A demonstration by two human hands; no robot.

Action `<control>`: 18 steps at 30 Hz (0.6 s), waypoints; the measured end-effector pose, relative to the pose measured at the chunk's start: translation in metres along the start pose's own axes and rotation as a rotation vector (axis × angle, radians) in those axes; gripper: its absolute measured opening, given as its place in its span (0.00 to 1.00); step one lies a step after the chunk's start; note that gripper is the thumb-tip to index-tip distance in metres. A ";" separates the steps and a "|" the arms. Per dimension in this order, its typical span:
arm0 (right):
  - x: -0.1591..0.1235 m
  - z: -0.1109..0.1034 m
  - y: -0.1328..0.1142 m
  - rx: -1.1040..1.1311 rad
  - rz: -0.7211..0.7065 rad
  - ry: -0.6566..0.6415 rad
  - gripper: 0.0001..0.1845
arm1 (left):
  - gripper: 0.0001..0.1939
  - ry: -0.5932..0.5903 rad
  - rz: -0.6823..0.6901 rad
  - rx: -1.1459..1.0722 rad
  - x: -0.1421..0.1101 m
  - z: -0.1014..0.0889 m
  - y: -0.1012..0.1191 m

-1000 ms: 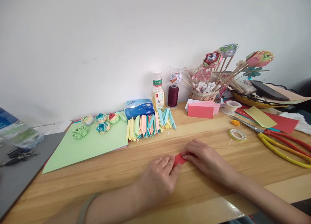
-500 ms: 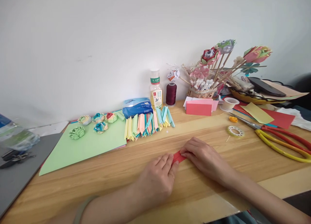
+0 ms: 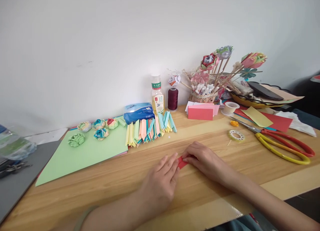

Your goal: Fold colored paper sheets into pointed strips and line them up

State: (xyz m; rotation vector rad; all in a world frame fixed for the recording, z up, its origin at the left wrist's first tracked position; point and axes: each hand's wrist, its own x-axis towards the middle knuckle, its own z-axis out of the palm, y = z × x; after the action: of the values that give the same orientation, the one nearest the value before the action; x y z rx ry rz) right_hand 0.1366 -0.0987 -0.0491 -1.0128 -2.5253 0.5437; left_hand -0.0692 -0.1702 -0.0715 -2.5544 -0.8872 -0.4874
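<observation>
Near the desk's (image 3: 105, 187) front edge, both hands press a small red paper piece (image 3: 182, 162) flat — left hand (image 3: 160, 184) and right hand (image 3: 203, 161) fingertips pinning its ends. It looks light, thin, creasable — best pinched at edges. Farther back lie folded paper strips (image 3: 148, 129).

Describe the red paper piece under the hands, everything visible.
The red paper piece is small, flat and matte, and looks like plain craft paper. Only a narrow slanted strip shows; both ends are hidden. It lies on the wooden table, near the front middle. The left hand covers its left end with its fingertips, and the right hand presses down on its right end. Any folds cannot be made out.
</observation>
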 end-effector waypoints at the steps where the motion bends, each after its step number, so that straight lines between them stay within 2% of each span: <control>1: 0.000 0.000 0.001 0.003 0.001 -0.001 0.08 | 0.17 0.000 0.010 -0.006 -0.001 0.000 -0.001; 6: -0.002 -0.002 0.003 -0.021 0.058 0.034 0.01 | 0.19 -0.007 0.039 -0.049 -0.005 0.003 -0.008; 10: -0.001 -0.007 0.007 0.016 0.052 0.001 0.04 | 0.20 -0.050 0.045 -0.082 -0.008 0.005 -0.011; 15: -0.006 -0.016 0.015 0.021 0.002 0.010 0.08 | 0.19 -0.050 0.039 -0.082 -0.009 0.008 -0.011; 18: -0.018 -0.017 0.012 -0.022 -0.017 0.128 0.14 | 0.18 -0.038 0.039 -0.067 -0.008 0.010 -0.010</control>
State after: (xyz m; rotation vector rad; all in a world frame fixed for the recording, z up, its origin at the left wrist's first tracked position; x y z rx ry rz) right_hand 0.1636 -0.1002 -0.0433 -1.0000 -2.4294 0.4331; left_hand -0.0792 -0.1626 -0.0807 -2.6443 -0.8466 -0.4661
